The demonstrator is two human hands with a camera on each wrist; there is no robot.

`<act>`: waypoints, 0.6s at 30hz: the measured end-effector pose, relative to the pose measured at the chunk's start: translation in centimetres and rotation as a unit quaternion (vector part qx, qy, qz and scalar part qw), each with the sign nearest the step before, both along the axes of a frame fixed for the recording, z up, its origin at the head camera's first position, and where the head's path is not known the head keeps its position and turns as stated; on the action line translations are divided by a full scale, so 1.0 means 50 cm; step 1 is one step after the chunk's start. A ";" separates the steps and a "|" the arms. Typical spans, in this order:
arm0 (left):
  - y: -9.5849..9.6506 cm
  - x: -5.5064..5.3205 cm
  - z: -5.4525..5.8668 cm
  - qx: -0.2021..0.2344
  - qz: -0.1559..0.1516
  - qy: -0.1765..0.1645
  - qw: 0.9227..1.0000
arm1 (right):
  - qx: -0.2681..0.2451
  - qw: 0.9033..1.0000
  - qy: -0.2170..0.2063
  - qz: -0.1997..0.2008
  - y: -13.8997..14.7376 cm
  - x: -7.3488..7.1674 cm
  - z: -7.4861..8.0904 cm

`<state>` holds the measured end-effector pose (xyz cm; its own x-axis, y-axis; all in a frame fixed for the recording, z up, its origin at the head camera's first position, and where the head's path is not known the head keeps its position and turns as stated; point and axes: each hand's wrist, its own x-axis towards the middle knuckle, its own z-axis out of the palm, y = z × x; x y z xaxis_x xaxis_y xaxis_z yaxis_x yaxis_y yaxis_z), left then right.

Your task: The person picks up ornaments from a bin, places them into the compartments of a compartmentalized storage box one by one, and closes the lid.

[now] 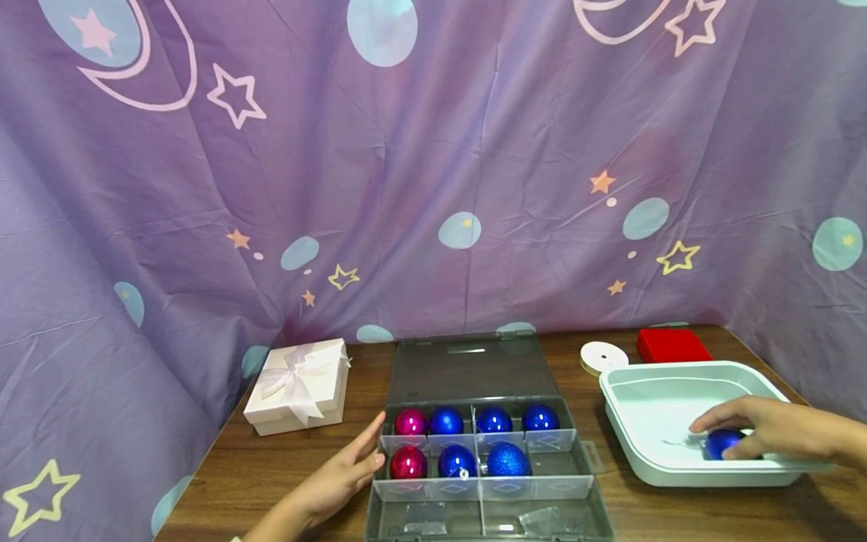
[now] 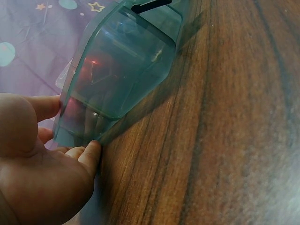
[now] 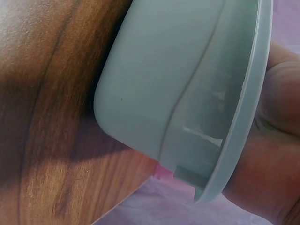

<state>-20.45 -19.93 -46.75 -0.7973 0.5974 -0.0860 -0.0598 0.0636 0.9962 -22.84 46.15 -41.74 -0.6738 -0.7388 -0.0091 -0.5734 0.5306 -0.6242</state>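
A clear grey plastic divided box (image 1: 491, 519) lies with its lid raised at the back. Two pink baubles (image 1: 409, 462) and several blue baubles (image 1: 507, 459) sit in its rear and middle rows. My left hand (image 1: 339, 478) touches the box's left side with fingers extended, its fingertips against the wall in the left wrist view. Inside a pale green basin (image 1: 626, 444), my right hand (image 1: 779, 429) has fingers and thumb around another blue bauble (image 1: 719, 443). From the right wrist, the basin wall hides that bauble and the fingertips.
A white gift box (image 1: 325, 384) with a ribbon bow stands at the left. Behind the basin are a white ribbon spool (image 1: 601, 355) and a red box (image 1: 672, 345). Small clear pieces lie in the box's front row. A purple patterned curtain (image 1: 420, 165) hangs behind the wooden table (image 1: 223, 470).
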 end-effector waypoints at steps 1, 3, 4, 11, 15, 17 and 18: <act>0.000 0.000 0.000 -0.001 0.000 0.000 1.000 | 0.001 1.000 0.001 0.000 -0.001 -0.001 -0.001; 0.000 0.000 0.001 -0.002 0.001 0.000 1.000 | 0.001 1.000 -0.007 -0.003 -0.002 -0.001 -0.001; 0.000 0.001 0.002 -0.002 0.001 0.001 1.000 | 0.000 1.000 -0.014 -0.005 -0.002 -0.002 -0.001; 0.003 0.001 0.004 0.000 0.004 -0.001 1.000 | -0.016 0.996 -0.081 -0.026 -0.001 -0.002 0.003; 0.002 0.001 0.002 0.001 0.002 0.001 1.000 | -0.023 0.995 -0.095 -0.031 -0.004 0.000 0.006; 0.002 0.001 0.002 0.002 0.001 0.001 1.000 | -0.024 0.995 -0.092 -0.031 -0.006 0.001 0.006; 0.002 0.001 0.001 0.002 0.001 0.001 1.000 | -0.024 0.995 -0.088 -0.031 -0.007 0.001 0.006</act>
<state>-20.39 -19.82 -46.69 -0.7982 0.5968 -0.0821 -0.0574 0.0604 0.9965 -22.78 45.81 -41.43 -0.7098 -0.6977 -0.0969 -0.4201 0.5297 -0.7368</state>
